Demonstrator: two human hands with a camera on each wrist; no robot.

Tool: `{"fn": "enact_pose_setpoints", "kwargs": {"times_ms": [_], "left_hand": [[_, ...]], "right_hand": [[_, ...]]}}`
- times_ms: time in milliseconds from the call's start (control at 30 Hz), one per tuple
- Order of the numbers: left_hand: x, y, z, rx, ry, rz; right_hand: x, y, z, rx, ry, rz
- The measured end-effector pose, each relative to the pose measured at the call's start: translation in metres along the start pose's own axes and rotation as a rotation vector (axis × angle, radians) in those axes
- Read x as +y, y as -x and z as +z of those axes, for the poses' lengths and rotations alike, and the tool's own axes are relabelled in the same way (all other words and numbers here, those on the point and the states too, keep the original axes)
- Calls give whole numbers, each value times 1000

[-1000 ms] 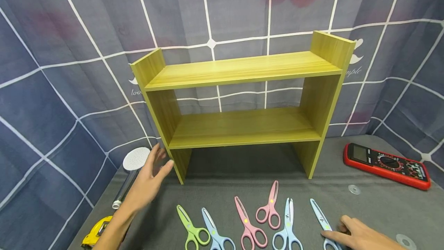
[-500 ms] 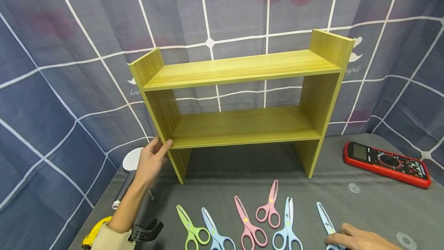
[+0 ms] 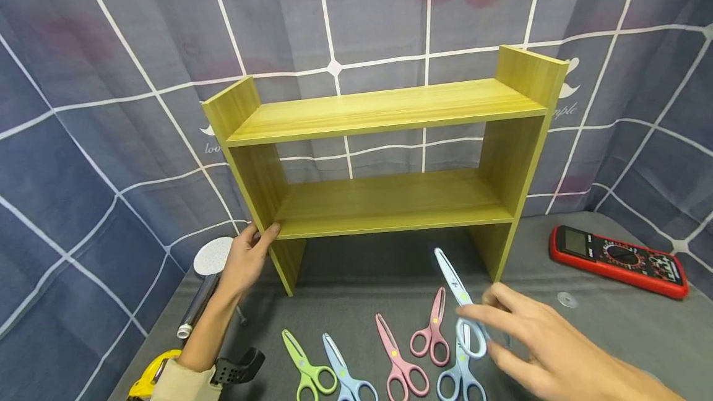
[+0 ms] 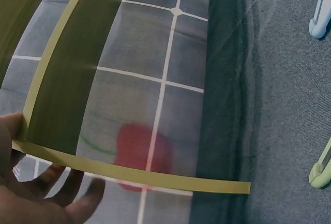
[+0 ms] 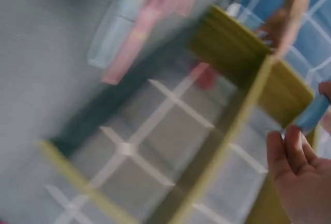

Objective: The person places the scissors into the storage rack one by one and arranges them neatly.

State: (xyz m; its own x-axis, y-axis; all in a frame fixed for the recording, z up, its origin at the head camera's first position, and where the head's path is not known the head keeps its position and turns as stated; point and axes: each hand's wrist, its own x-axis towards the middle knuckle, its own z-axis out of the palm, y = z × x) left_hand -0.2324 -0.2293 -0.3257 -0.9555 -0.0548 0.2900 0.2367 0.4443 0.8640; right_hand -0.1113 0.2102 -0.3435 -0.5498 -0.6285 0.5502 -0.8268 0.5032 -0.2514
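Blue-grey grid-patterned cloth backdrop (image 3: 111, 110) behind; grey felt tabletop (image 3: 601, 327) below.

Head view high, facing down at shelf (image 3: 384, 203); wrist views close, sideways; all share shelf.

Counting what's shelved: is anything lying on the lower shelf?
No, the lower shelf of the wooden rack is bare; the scissors sit in the right hand.
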Motion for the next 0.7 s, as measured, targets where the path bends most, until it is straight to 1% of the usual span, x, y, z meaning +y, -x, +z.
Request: {"fn": "enact_pose_setpoints", "kwargs": {"times_ms": [100, 200, 267, 367, 467, 533, 600, 700], "left_hand": [[-1, 0, 1, 14, 34, -2], [-3, 0, 1, 5, 71, 10], [-6, -1, 1, 2, 89, 26], [-10, -2, 2, 28, 124, 51], [-14, -3, 1, 50, 148, 76], [-16, -3, 1, 55, 162, 93], [-17, -4, 1, 57, 168, 103], [-17, -5, 2, 55, 179, 113]], "right_hand": [[-20, -47, -15, 159, 48, -99], [-38, -94, -28, 254, 64, -124], [-49, -125, -35, 300, 68, -122], [-60, -174, -43, 368, 69, -144], [-64, -225, -45, 372, 87, -111], [-65, -254, -44, 332, 114, -50], [-66, -280, -40, 273, 145, 29], [-68, -310, -32, 211, 211, 111]]}}
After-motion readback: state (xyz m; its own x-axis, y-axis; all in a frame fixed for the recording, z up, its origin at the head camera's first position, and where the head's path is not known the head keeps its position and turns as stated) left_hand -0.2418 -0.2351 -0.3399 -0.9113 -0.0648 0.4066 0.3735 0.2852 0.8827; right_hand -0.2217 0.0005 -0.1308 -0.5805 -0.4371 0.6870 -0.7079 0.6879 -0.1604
